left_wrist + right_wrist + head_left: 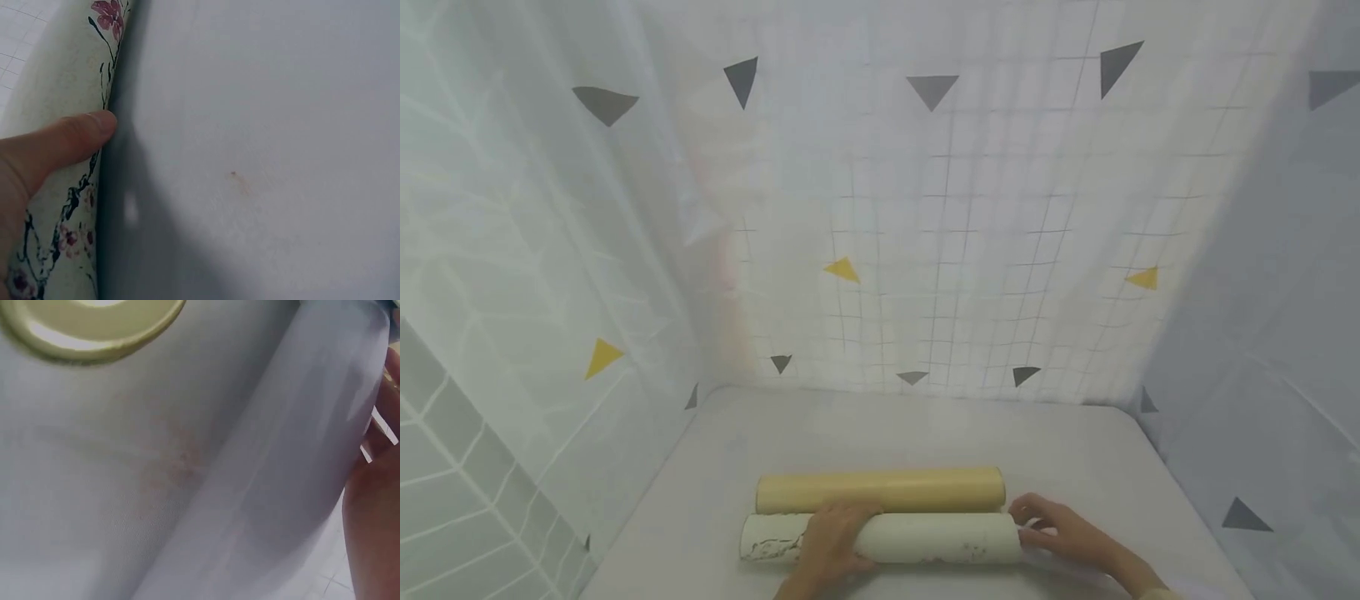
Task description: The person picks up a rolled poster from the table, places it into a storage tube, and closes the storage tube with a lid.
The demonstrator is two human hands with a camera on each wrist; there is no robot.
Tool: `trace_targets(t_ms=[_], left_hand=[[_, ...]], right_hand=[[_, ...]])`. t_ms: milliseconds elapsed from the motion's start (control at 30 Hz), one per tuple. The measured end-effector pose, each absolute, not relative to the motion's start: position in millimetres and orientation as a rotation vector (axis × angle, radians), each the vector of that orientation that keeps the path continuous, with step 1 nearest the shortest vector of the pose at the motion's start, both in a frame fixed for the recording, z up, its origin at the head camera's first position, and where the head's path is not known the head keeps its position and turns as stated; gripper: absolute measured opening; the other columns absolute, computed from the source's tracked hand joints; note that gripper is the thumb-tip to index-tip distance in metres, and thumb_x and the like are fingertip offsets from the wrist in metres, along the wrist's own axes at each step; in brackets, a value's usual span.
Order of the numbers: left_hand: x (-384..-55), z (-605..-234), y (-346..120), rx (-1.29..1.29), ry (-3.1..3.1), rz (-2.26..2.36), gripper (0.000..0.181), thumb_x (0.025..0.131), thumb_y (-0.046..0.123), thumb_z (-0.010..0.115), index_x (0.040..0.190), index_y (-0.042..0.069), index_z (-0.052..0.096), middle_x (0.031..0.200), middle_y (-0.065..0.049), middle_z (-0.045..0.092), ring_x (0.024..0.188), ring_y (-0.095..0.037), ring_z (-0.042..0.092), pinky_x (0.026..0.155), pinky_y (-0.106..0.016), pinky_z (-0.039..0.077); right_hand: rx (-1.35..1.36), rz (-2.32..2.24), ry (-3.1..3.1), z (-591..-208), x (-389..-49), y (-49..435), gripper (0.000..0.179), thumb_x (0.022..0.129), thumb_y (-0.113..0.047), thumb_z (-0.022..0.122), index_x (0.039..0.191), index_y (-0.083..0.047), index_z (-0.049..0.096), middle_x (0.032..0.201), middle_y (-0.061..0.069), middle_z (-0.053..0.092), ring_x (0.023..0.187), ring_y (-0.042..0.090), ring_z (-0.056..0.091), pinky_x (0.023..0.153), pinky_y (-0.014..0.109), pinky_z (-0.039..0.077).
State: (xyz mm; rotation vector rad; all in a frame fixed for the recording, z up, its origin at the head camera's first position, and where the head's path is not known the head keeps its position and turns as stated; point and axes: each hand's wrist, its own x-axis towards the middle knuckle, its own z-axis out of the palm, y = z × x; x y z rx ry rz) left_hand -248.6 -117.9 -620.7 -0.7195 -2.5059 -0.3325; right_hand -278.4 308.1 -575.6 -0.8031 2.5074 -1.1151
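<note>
A pale tube (947, 537) with a printed flower-and-branch pattern lies crosswise on the white surface. My left hand (835, 537) grips it left of the middle; the left wrist view shows the thumb (81, 134) laid over its near side. At the tube's right end is my right hand (1056, 527), its fingers bent around a small whitish patch. Whether they pinch something there is unclear. In the right wrist view that hand (375, 481) is partly hidden behind a smooth pale rounded form (262, 469), whose kind I cannot make out.
Just behind the pale tube lies a yellow tube (880, 490), parallel to it. Its shiny gold end (94, 337) shows in the right wrist view. Curtains with grey and yellow triangles (932, 92) surround the white surface (880, 429) at the back and both sides.
</note>
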Motion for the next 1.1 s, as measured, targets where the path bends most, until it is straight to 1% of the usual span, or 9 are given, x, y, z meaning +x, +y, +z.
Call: trace_targets(t_ms=[100,200,367,467,533,700,800,867,1100], left_hand=[[-247.6,-622.8,-117.2,-0.714,-2.498,-0.338,0.08,0.049,0.059,0.094,0.119,0.029,0.069,0.114,0.018,0.076,0.104,-0.007,0.07,0.096,-0.033,0.056],[-245.5,-625.2,-116.7,-0.723,-2.489,-0.35,0.08,0.048,0.056,0.095,0.119,0.028,0.07,0.114,0.017,0.076,0.103,-0.007,0.07,0.095,-0.034,0.056],[-243.4,-625.9,-115.0,-0.707,-2.489,-0.359,0.081,0.049,0.056,0.094,0.121,0.028,0.069,0.115,0.016,0.076,0.103,-0.008,0.07,0.095,-0.035,0.056],[-243.1,-625.4,-114.6,-0.693,-2.503,-0.368,0.08,0.05,0.055,0.094,0.121,0.028,0.069,0.116,0.016,0.076,0.104,-0.007,0.07,0.097,-0.035,0.056],[-242.7,-624.8,-114.3,-0.698,-2.501,-0.364,0.079,0.05,0.055,0.093,0.121,0.028,0.069,0.115,0.016,0.076,0.104,-0.008,0.07,0.097,-0.034,0.056],[-242.0,-624.9,-113.3,-0.707,-2.476,-0.347,0.079,0.048,0.053,0.094,0.119,0.027,0.07,0.114,0.015,0.076,0.103,-0.008,0.071,0.095,-0.032,0.056],[-242.6,-625.8,-112.5,-0.706,-2.474,-0.343,0.08,0.048,0.053,0.094,0.12,0.027,0.07,0.115,0.015,0.076,0.104,-0.008,0.071,0.095,-0.032,0.056],[-242.8,-625.6,-112.3,-0.703,-2.479,-0.348,0.08,0.049,0.053,0.094,0.12,0.027,0.07,0.115,0.015,0.076,0.104,-0.008,0.07,0.096,-0.033,0.056],[-244.8,-621.6,-113.2,-0.676,-2.473,-0.326,0.08,0.048,0.055,0.094,0.119,0.028,0.069,0.115,0.017,0.076,0.104,-0.007,0.071,0.098,-0.034,0.056]], right_hand=[[-0.821,-1.099,2.524,-578.4,-275.9,316.6,0.033,0.103,-0.032,0.06,0.128,-0.011,0.06,0.126,0.01,0.068,0.112,0.007,0.065,0.088,0.025,0.06],[-0.84,-1.073,2.534,-580.5,-272.9,327.7,0.038,0.101,-0.031,0.063,0.13,-0.007,0.058,0.125,0.014,0.067,0.11,0.011,0.065,0.085,0.024,0.059],[-0.824,-0.993,2.554,-579.5,-268.3,344.3,0.059,0.092,-0.03,0.075,0.137,-0.002,0.049,0.12,0.013,0.065,0.101,0.004,0.061,0.079,0.025,0.055],[-0.854,-0.945,2.558,-578.4,-266.3,349.4,0.064,0.089,-0.029,0.079,0.136,0.0,0.046,0.116,0.012,0.067,0.098,0.003,0.062,0.078,0.026,0.056],[-0.873,-0.924,2.557,-578.2,-265.3,350.1,0.06,0.089,-0.029,0.078,0.133,-0.002,0.047,0.114,0.011,0.069,0.097,0.0,0.063,0.077,0.025,0.056],[-0.933,-0.994,2.534,-577.8,-267.3,343.9,0.036,0.091,-0.027,0.076,0.12,-0.012,0.059,0.114,0.007,0.071,0.099,-0.005,0.061,0.075,0.019,0.054],[-0.953,-1.043,2.515,-575.9,-269.0,337.8,0.028,0.092,-0.026,0.074,0.116,-0.016,0.063,0.114,0.004,0.072,0.101,-0.005,0.062,0.076,0.018,0.054],[-0.964,-1.048,2.522,-574.6,-269.8,333.8,0.027,0.092,-0.026,0.074,0.116,-0.016,0.064,0.114,0.004,0.072,0.102,-0.004,0.063,0.077,0.019,0.055],[-1.012,-0.996,2.66,-571.2,-272.8,318.4,0.031,0.09,-0.033,0.077,0.113,-0.016,0.066,0.111,0.002,0.075,0.105,0.008,0.071,0.086,0.031,0.062]])
